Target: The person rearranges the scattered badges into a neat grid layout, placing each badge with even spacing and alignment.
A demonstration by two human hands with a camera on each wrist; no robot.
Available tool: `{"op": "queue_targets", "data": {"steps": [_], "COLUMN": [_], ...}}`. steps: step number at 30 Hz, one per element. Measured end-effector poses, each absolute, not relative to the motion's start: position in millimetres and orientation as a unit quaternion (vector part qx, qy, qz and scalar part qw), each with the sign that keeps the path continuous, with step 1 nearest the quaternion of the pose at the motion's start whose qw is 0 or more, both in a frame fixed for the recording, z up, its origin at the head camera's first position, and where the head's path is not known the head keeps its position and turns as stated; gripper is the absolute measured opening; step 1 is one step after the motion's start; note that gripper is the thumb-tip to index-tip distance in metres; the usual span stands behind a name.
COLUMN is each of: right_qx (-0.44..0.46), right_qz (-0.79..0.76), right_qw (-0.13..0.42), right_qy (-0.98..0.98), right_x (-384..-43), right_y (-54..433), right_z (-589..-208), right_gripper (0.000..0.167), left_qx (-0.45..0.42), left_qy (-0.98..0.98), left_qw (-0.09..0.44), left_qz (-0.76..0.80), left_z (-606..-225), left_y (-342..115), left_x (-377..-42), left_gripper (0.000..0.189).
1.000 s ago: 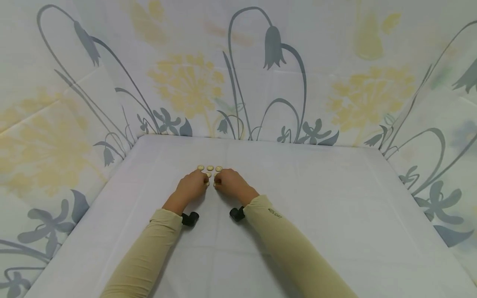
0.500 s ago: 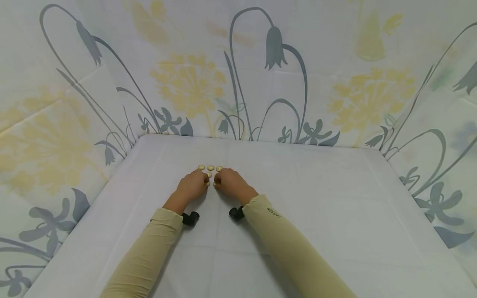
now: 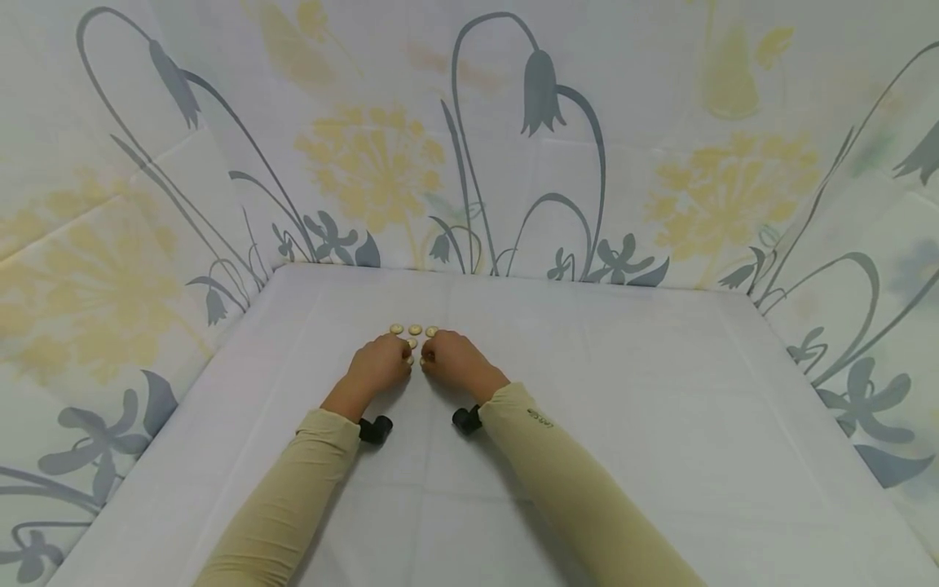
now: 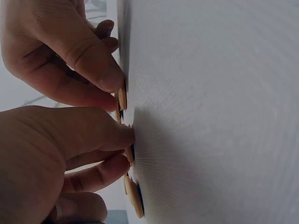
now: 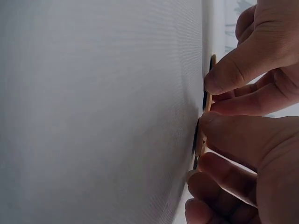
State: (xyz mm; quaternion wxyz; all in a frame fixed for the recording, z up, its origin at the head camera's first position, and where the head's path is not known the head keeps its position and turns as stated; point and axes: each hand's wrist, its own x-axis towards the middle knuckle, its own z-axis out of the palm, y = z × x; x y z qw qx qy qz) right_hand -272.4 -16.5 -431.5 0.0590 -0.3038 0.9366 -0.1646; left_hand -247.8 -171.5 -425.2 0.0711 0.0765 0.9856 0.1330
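Several small, round, pale wooden discs with dark undersides lie close together on the white table. Three form a far row, whose middle disc (image 3: 415, 330) has faint marks on top. My left hand (image 3: 377, 365) pinches the edge of a near disc (image 4: 130, 154) between thumb and fingers, low against the cloth. Just right of it, my right hand (image 3: 458, 364) pinches another disc (image 5: 199, 140) the same way. The fingertips of both hands nearly meet over the group. Another disc (image 4: 135, 200) lies beyond my left fingers in the left wrist view. My hands hide part of the group.
A white cloth covers the table (image 3: 660, 424). Flower-printed fabric (image 3: 631, 187) rises at the back and on both sides. A black wrist camera (image 3: 376, 430) sits at the left cuff and another black camera (image 3: 466, 421) at the right.
Both hands stay almost in place. The right fingertips now cover a disc edge that showed beside them a second ago. The far row of discs keeps its layout.
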Motion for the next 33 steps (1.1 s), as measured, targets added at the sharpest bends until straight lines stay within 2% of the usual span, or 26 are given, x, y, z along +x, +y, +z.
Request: {"op": "queue_targets", "data": {"steps": [9,14,21,26,33], "right_qx": [-0.309,-0.304,-0.288,-0.284,-0.282], "right_qz": [-0.146,-0.158,-0.199,-0.219,-0.183], "right_qw": [0.057,0.046,0.034,0.004,-0.065], "right_qy": [0.938,0.938,0.936,0.934,0.940], "right_x": [-267.1,-260.5,-254.7,-249.4,-244.1], "right_y": [-10.7,2.3,26.7,46.9,79.8], "right_z": [-428.7,-422.8,-415.1,-405.9,-393.0], "right_gripper": [0.024,0.024,0.023,0.023,0.024], "left_qx": [0.064,0.073,0.093,0.102,0.102], "left_qy": [0.986,0.988,0.987,0.986,0.986], "left_qw": [0.072,0.052,0.019,-0.002,-0.028], "left_qz": [0.133,0.128,0.133,0.134,0.129], "left_z": [-419.3,-415.6,-403.6,-397.4,-391.8], "left_y": [-171.0,-171.9,-172.9,-177.4,-189.2], "left_x": [-245.5,-243.6,-235.8,-231.6,-230.1], "left_gripper": [0.025,0.034,0.033,0.035,0.043]}}
